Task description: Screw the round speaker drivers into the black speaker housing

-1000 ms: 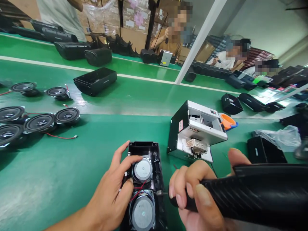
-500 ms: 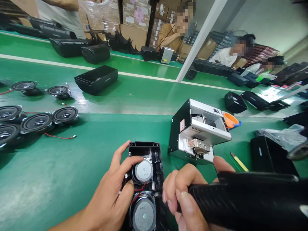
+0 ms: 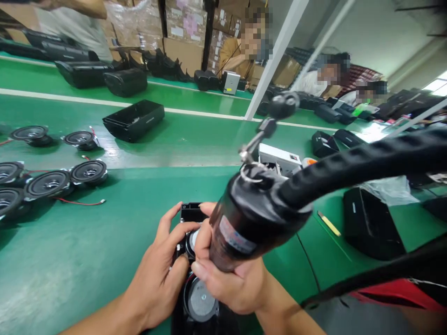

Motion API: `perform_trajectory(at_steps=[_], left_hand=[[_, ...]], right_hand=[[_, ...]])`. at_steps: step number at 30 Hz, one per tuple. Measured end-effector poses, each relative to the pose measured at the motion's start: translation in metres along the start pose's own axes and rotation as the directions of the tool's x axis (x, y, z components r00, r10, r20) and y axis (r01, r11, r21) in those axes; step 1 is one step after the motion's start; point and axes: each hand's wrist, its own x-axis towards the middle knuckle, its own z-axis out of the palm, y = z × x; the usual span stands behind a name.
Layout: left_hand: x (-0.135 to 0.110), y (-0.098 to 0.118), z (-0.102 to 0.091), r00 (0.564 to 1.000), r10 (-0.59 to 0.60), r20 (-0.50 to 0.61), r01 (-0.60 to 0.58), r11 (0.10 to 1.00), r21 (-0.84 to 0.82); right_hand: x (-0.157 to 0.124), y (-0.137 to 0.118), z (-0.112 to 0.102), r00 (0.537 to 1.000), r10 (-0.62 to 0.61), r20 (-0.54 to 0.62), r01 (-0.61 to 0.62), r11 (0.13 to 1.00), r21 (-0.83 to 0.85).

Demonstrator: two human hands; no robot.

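Observation:
My right hand (image 3: 233, 284) is wrapped round a black electric screwdriver (image 3: 251, 218), held upright over the speaker housing, with a thick cable leaving its top. The tool's tip is hidden behind my fingers. My left hand (image 3: 159, 270) grips the black open speaker housing (image 3: 191, 214) by its left side, fingertips on the upper speaker driver (image 3: 192, 240). A lower speaker driver (image 3: 201, 300) with a round grey magnet sits in the same housing. The right hand and tool cover much of the upper driver.
Several loose speaker drivers (image 3: 49, 184) with red wires lie at the left. An empty black housing (image 3: 134, 121) stands further back. Behind the screwdriver is a white machine (image 3: 279, 156). At the right lie a yellow-handled cutter (image 3: 328, 223) and another black housing (image 3: 372, 225). Co-workers stand across the green table.
My right hand has brought the screwdriver from lying sideways at the right to upright over the housing. The left hand keeps its grip. The camera view has shifted slightly.

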Motion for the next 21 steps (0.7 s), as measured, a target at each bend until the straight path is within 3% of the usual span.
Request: perform_trajectory(at_steps=[3,10,21], left_hand=[[0.001,0.0,0.0,1.0,0.004,0.024,-0.003,1.0,-0.03],[-0.002,0.006,0.001,0.999,-0.044,0.033,0.045,0.997,-0.061],[-0.003,0.005,0.002,0.999,-0.042,0.001,0.042,0.998,-0.036]], right_hand=[[0.002,0.006,0.0,0.999,-0.036,0.015,0.034,0.994,0.105],[-0.016,0.016,-0.009,0.997,-0.067,-0.027,0.069,0.993,0.092],[-0.006,0.003,-0.005,0.998,-0.044,-0.041,0.047,0.996,0.076]])
